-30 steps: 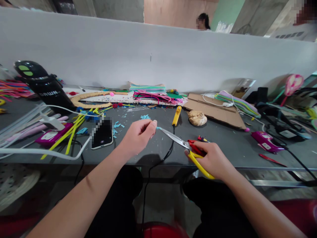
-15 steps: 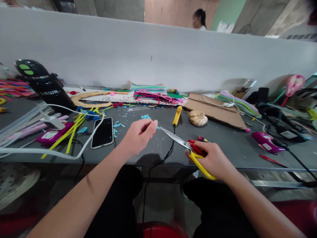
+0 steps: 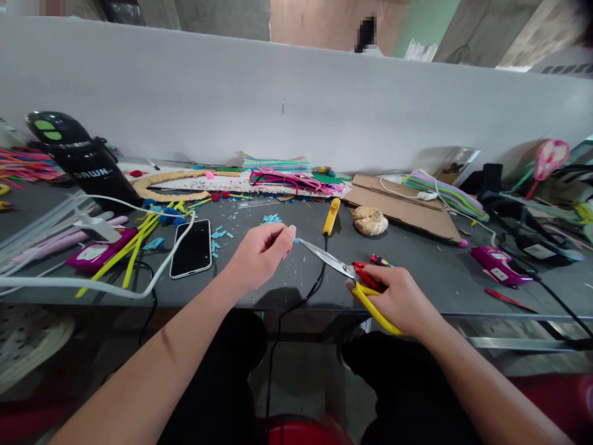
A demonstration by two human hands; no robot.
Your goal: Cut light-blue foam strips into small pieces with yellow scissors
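Observation:
My left hand is closed in a pinch on a small light blue piece that pokes out past the fingertips. My right hand is wrapped round the red and yellow handles of the scissors. The blades point left, with their tips at the blue piece. Light blue snippets lie behind my left hand, and more cut bits are beside the phone. A yellow-handled tool with a black cord lies behind the scissors.
A black bottle stands at the left, near yellow stems and a white cable. Farther right are a beige lump, cardboard, a purple device and red tweezers. A grey partition rises behind.
Both hands, the blue piece and the scissors are almost where they were. Beyond the partition, a person's head has shifted slightly left.

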